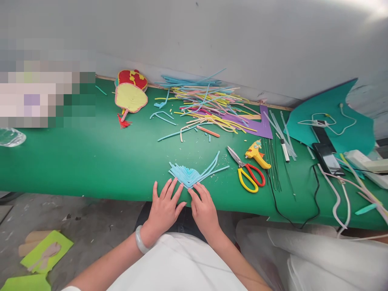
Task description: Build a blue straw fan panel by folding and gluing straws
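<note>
A light blue piece (pixel 188 174) made of pipe cleaners laid side by side in nested V shapes lies flat near the table's front edge. Several long loose ends stick out to its right. My left hand (pixel 163 208) is open, its fingers spread and their tips on the lower left edge of the piece. Beside it, my right hand (pixel 204 208) touches the lower point and right edge with its fingertips, fingers stretched forward and slightly bent. Right of the piece lie scissors (pixel 247 171) with red and yellow handles, blades apart, and a yellow glue gun (pixel 257 154).
Many coloured pipe cleaners (pixel 209 101) are heaped by the wall on the green table (pixel 91 161). A yellow fan (pixel 131 98) with a red tassel lies left of them. Glue sticks, thin dark wires (pixel 273 169), a phone (pixel 329 159) and cables lie at right.
</note>
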Tool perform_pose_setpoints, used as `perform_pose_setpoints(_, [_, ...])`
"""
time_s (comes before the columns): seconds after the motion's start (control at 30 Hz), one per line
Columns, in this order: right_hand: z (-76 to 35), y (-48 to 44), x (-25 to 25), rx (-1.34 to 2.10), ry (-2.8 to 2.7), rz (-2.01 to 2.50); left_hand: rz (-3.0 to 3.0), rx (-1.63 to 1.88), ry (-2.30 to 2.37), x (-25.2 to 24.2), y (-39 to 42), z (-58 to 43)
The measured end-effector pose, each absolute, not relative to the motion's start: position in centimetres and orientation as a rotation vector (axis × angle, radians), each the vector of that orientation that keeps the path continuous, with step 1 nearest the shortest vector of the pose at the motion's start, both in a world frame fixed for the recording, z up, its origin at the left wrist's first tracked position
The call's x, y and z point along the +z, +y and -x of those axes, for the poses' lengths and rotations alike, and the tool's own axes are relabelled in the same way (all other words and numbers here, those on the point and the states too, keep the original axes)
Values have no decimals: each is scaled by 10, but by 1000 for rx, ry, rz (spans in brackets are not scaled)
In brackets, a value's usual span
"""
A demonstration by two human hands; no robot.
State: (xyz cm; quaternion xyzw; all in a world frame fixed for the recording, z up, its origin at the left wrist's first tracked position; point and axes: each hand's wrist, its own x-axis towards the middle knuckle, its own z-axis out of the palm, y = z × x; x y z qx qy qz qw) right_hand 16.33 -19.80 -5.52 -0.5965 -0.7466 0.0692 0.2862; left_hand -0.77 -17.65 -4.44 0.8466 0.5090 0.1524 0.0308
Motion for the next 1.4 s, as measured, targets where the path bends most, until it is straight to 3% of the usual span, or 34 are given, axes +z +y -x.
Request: perform_pose_setpoints(1.4, [-165,-198,-62,158,-1950,1538,-2598,524,1581,-50,-178,6])
